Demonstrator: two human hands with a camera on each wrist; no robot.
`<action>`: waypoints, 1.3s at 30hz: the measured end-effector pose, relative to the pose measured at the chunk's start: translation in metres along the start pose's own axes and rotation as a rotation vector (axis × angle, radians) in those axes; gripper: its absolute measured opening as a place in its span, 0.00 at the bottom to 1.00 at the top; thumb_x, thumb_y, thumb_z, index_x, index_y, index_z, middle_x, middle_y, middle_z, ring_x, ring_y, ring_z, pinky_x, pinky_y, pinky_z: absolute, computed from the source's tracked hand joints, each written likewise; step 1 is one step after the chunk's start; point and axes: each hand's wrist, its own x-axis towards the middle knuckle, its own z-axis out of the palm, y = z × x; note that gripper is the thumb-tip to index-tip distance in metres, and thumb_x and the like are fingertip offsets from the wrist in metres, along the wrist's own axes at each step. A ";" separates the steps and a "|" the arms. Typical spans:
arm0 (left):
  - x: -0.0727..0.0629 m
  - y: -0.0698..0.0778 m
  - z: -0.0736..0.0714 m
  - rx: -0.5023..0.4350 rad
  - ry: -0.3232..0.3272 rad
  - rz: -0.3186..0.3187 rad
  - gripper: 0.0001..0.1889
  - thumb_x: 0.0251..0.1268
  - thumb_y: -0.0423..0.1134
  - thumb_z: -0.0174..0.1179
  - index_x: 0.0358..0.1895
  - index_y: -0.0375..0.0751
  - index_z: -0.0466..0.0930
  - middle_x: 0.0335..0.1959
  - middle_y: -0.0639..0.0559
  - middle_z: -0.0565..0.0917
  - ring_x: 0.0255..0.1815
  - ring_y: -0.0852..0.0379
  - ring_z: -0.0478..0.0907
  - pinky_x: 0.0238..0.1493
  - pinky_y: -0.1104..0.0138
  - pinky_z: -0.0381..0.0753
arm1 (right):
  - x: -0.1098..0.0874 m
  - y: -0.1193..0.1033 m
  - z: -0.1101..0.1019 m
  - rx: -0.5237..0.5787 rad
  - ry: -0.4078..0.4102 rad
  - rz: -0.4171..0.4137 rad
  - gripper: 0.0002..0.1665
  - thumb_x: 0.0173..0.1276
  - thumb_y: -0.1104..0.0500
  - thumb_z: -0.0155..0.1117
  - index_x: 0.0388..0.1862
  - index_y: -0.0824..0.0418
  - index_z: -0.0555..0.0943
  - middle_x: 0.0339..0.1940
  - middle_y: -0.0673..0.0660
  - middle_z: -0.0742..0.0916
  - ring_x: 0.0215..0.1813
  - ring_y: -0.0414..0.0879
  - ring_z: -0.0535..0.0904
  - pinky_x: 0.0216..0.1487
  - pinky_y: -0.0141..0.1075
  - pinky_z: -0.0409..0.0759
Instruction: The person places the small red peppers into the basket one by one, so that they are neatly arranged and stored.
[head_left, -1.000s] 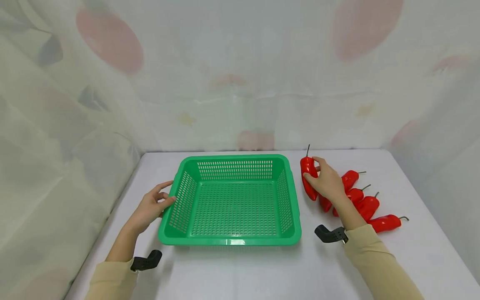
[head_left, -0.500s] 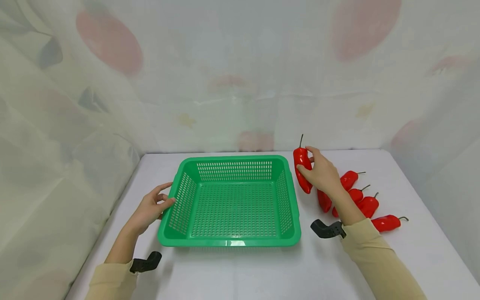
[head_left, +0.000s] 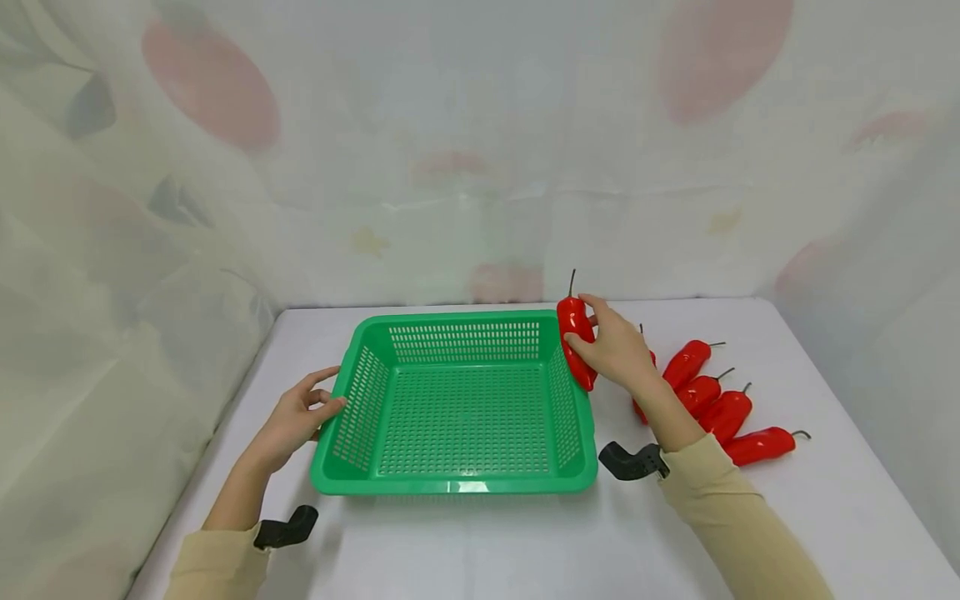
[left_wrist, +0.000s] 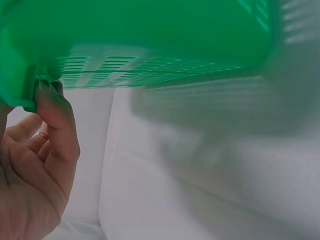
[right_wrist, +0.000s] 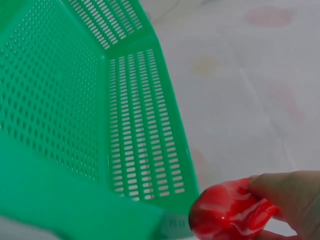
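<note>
A green plastic basket (head_left: 465,485) with slotted walls and nothing inside stands mid-table. My left hand (head_left: 288,421) pinches its left rim between thumb and fingers; the left wrist view shows fingers (left_wrist: 57,120) curled under that rim. My right hand (head_left: 618,346) grips a red pepper (head_left: 576,342) between thumb and fingers, stem pointing up and away. In the head view the pepper overlaps the basket's right rim. Seen from the right wrist, the pepper (right_wrist: 230,212) is beside the basket's side wall (right_wrist: 145,130), with the thumb and fingers on its far side.
Several more red peppers (head_left: 726,415) lie in a loose row on the white table (head_left: 840,517), right of the basket, partly hidden behind the right forearm. A pale patterned curtain (head_left: 450,233) rises behind the table. Each wrist carries a black camera mount (head_left: 288,527).
My right hand has lifted the red pepper and carried it left, from beside the other peppers to over the basket's right rim. The left hand stays on the left rim.
</note>
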 end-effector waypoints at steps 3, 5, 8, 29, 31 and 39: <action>0.000 0.000 0.000 0.000 0.001 -0.001 0.34 0.65 0.44 0.56 0.71 0.47 0.51 0.39 0.36 0.74 0.28 0.52 0.82 0.29 0.58 0.84 | 0.001 -0.005 0.004 0.013 -0.006 -0.008 0.42 0.60 0.53 0.63 0.69 0.61 0.57 0.51 0.66 0.78 0.44 0.57 0.78 0.34 0.45 0.83; 0.000 0.000 -0.001 -0.001 -0.003 0.000 0.34 0.65 0.44 0.56 0.71 0.47 0.51 0.39 0.36 0.74 0.28 0.52 0.82 0.29 0.58 0.84 | 0.002 -0.007 0.008 0.021 -0.015 -0.009 0.42 0.60 0.53 0.64 0.69 0.61 0.58 0.51 0.67 0.78 0.44 0.57 0.78 0.34 0.44 0.83; 0.001 0.000 0.000 -0.009 -0.008 0.001 0.34 0.65 0.44 0.56 0.71 0.47 0.51 0.39 0.37 0.74 0.28 0.51 0.82 0.29 0.58 0.84 | 0.002 -0.011 0.013 0.037 -0.031 -0.005 0.41 0.60 0.52 0.63 0.69 0.60 0.58 0.52 0.66 0.79 0.44 0.57 0.78 0.34 0.44 0.83; 0.000 0.000 -0.001 -0.017 -0.010 -0.001 0.34 0.65 0.43 0.56 0.71 0.46 0.51 0.38 0.38 0.73 0.28 0.51 0.82 0.29 0.57 0.84 | 0.005 -0.032 0.055 0.158 -0.111 0.009 0.37 0.61 0.51 0.62 0.67 0.57 0.60 0.48 0.62 0.80 0.36 0.51 0.80 0.29 0.36 0.81; 0.000 0.000 -0.001 -0.024 -0.008 -0.004 0.34 0.64 0.43 0.57 0.71 0.47 0.51 0.37 0.39 0.73 0.28 0.51 0.82 0.29 0.57 0.84 | 0.005 -0.035 0.060 0.180 -0.127 0.016 0.37 0.62 0.51 0.62 0.67 0.56 0.60 0.48 0.61 0.80 0.35 0.50 0.80 0.28 0.35 0.81; 0.000 0.000 -0.001 -0.021 -0.013 0.004 0.34 0.65 0.42 0.56 0.71 0.46 0.51 0.36 0.39 0.73 0.28 0.51 0.82 0.29 0.58 0.84 | 0.008 -0.047 0.075 0.190 -0.162 0.025 0.36 0.62 0.52 0.62 0.66 0.56 0.60 0.47 0.60 0.81 0.34 0.48 0.80 0.26 0.34 0.79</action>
